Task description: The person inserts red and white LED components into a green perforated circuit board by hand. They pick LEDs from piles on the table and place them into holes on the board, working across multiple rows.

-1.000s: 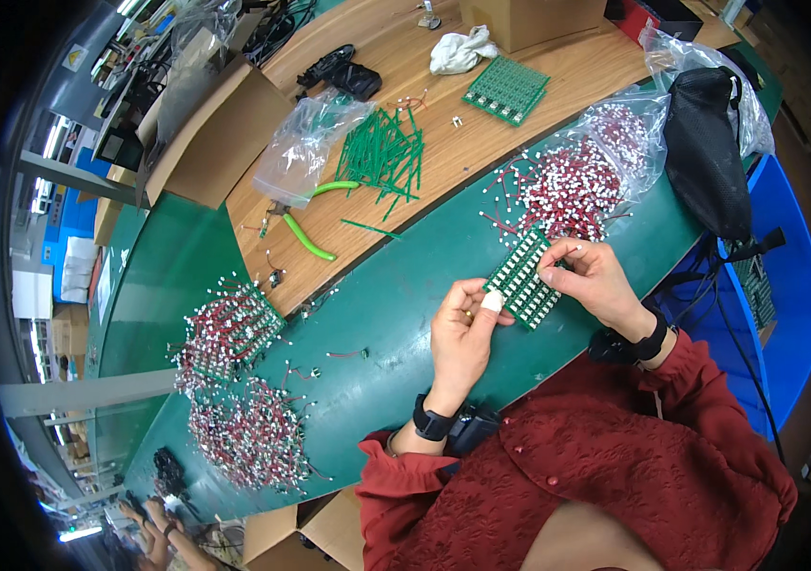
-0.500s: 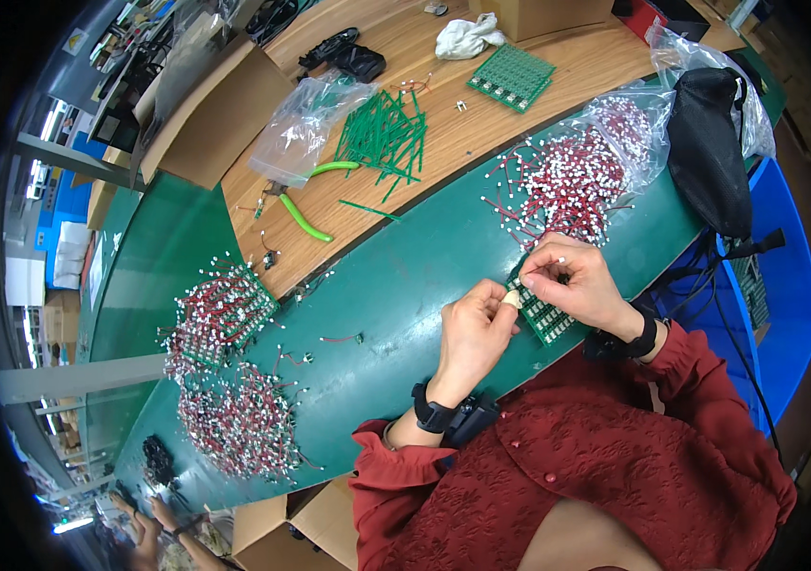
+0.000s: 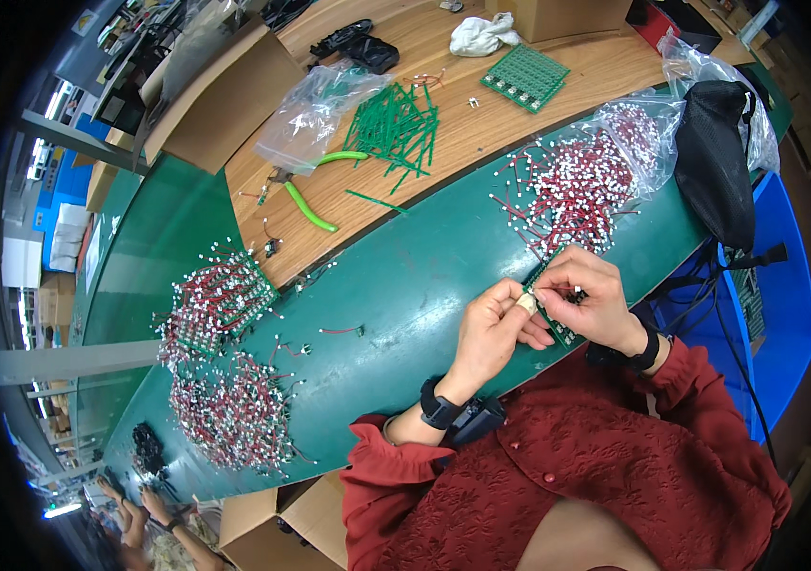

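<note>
A green board point(image 3: 565, 334) is in the person's two hands, up over the green table point(image 3: 405, 314), close to the edge by the person's red top point(image 3: 605, 447). The board is tilted, and the hands hide much of it. The left hand point(image 3: 489, 335) holds the board by its left side, thumb and fingers closed on it. The left thumb has a pale cover point(image 3: 526, 303). The right hand point(image 3: 588, 297) is bent over the board. Its thumb and first finger are pinched tight on a thin red wire point(image 3: 577, 289), and a white end shows by the curled fingers. The tips are too small to see well.

Just past the hands is a pile of red wires point(image 3: 572, 195) with white ends. It spills out of a clear bag point(image 3: 654, 162). A black pouch point(image 3: 713, 167) sits next to the bag, and a blue bin point(image 3: 791, 295) stands to the right.

Farther off, on the wood top point(image 3: 472, 128), are green sticks point(image 3: 393, 133), pliers point(image 3: 308, 205) with green handles, a white cloth point(image 3: 481, 35) and more boards point(image 3: 526, 78). Far left, a board full of wires point(image 3: 224, 300) lies beside a big heap point(image 3: 232, 409) of them.
</note>
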{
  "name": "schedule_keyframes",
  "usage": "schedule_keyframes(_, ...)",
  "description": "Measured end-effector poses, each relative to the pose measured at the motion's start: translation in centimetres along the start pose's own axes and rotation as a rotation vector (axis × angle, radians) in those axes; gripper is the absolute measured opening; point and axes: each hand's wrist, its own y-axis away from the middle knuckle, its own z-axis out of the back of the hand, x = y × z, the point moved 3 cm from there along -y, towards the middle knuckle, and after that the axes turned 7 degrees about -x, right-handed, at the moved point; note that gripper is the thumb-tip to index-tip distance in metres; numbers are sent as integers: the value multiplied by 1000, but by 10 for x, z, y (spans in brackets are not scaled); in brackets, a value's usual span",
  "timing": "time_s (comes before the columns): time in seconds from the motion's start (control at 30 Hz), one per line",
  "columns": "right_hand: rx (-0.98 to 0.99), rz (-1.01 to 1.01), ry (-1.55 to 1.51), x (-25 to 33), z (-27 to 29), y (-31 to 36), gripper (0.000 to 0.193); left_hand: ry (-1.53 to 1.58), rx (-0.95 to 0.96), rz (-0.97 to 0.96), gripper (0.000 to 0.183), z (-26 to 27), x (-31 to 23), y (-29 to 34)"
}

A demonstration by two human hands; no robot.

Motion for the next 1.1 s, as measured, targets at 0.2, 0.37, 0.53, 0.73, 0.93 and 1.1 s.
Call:
schedule_keyframes(0.2,-23,63,17,-2,3,0,13,40,-16,-16,10,1,2,-1)
schedule_keyframes(0.37,-13,81,25,-3,0,0,15,54,-10,-16,10,1,2,-2)
schedule_keyframes(0.53,-20,78,26,-4,-1,0,16,62,-12,-17,9,1,3,-1)
schedule_keyframes(0.73,6,111,69,-3,-1,-1,16,34,-20,-17,9,1,2,-1)
schedule_keyframes(0.93,8,127,82,-2,-1,-1,16,19,-16,-29,10,2,4,-1)
schedule_keyframes(1.1,33,73,47,-1,-1,-2,15,1,-4,-48,9,2,4,-1)
